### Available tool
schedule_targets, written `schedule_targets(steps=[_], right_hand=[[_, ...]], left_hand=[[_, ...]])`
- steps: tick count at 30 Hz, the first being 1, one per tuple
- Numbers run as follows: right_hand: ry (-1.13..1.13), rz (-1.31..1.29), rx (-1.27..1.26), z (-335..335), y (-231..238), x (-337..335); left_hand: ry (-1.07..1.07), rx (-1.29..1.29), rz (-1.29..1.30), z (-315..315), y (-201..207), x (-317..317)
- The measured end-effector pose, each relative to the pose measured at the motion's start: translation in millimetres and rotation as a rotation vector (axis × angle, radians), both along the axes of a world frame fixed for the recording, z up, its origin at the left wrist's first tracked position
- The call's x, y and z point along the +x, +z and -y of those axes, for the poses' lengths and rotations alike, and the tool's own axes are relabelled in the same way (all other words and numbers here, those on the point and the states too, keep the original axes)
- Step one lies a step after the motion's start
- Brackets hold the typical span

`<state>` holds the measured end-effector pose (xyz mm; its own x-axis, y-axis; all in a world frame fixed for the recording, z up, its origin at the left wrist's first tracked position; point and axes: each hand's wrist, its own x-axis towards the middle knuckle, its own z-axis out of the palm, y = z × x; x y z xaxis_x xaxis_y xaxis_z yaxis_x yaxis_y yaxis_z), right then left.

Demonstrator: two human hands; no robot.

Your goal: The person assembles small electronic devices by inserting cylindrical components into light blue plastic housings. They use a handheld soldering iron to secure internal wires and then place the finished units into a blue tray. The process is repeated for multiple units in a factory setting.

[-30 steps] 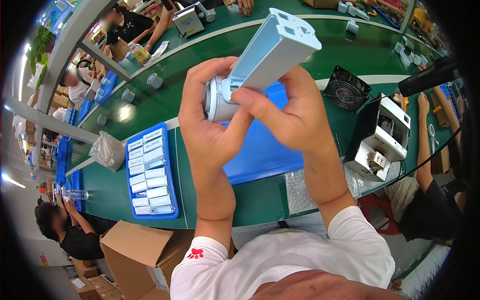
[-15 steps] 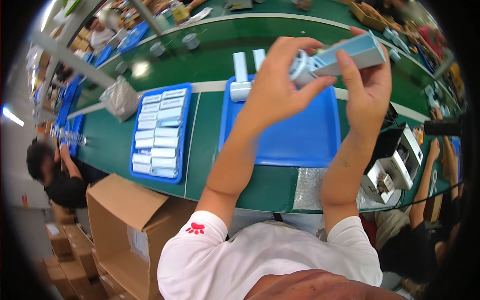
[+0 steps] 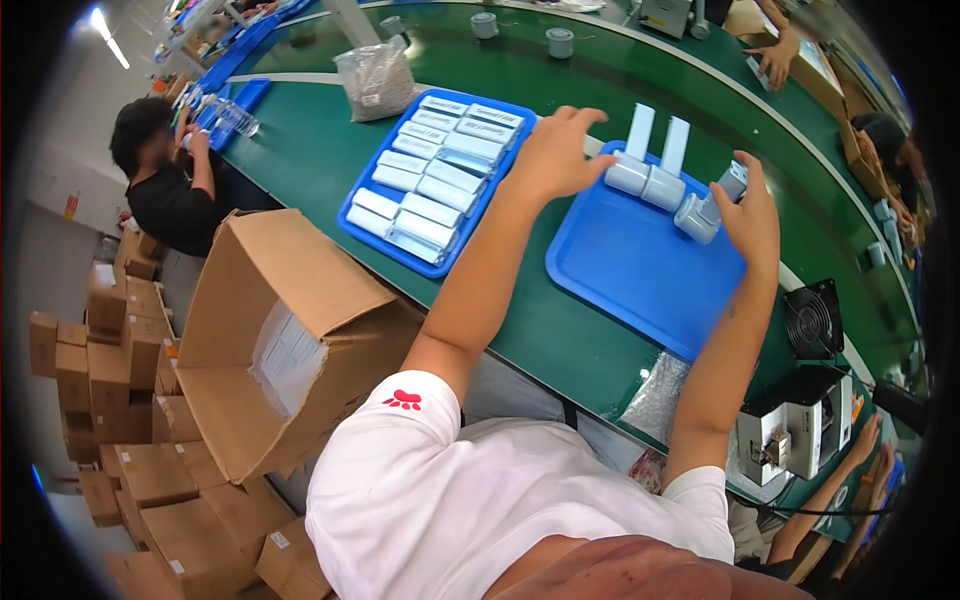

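Observation:
A light-blue plastic part (image 3: 697, 219) with a round body and an arm is at the right end of a blue tray (image 3: 620, 265). My right hand (image 3: 752, 218) has its fingers around this part's arm. Two similar light-blue parts stand side by side along the tray's far edge, a left one (image 3: 627, 174) and a middle one (image 3: 664, 188), their flat arms pointing up. Nothing is in my left hand (image 3: 558, 152); its fingers are apart, between the tray's far left corner and a second blue tray (image 3: 441, 271) that holds rows of light-blue oblong pieces (image 3: 430, 204).
An open cardboard box (image 3: 335, 265) with wrapped light-blue pieces stands at the left, near stacked cartons (image 3: 160, 470). A plastic bag (image 3: 376, 80) lies behind the second tray. Right of my arm are a black fan (image 3: 813, 318) and a white device (image 3: 790, 440). Co-workers sit nearby.
The part, held up in both hands earlier, is now down at the tray beside the other two. My left hand has let go and moved left. My view has swung left and tilted.

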<state>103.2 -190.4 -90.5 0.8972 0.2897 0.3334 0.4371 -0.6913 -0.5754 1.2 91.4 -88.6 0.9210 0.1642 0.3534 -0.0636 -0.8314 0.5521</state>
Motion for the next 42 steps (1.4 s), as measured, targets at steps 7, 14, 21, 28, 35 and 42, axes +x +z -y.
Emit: schedule_targets(steps=[7, 14, 21, 28, 35, 42], right_hand=[[-0.036, 0.104, -0.086, -12.0, -14.2, 11.3], [-0.015, 0.119, 0.114, -15.7, 20.8, -15.8], [0.172, 0.090, 0.329, -14.5, 49.8, -45.9], [0.304, 0.130, 0.383, -9.9, 64.2, -65.8], [0.417, 0.224, 0.403, -3.4, 78.7, -89.9], [0.478, 0.244, 0.421, 2.9, 83.0, -97.7]], left_hand=[[0.467, 0.173, -0.275, -95.3, -57.9, 17.3], [0.378, 0.287, -0.184, -111.7, -89.3, 42.9], [0.409, 0.289, -0.050, -107.9, -90.6, 46.4], [0.461, 0.489, 0.026, -105.2, -104.7, 48.3], [0.319, 0.321, -0.034, -129.6, -111.6, 62.7], [0.201, 0.208, 0.018, -135.3, -88.2, 62.0]])
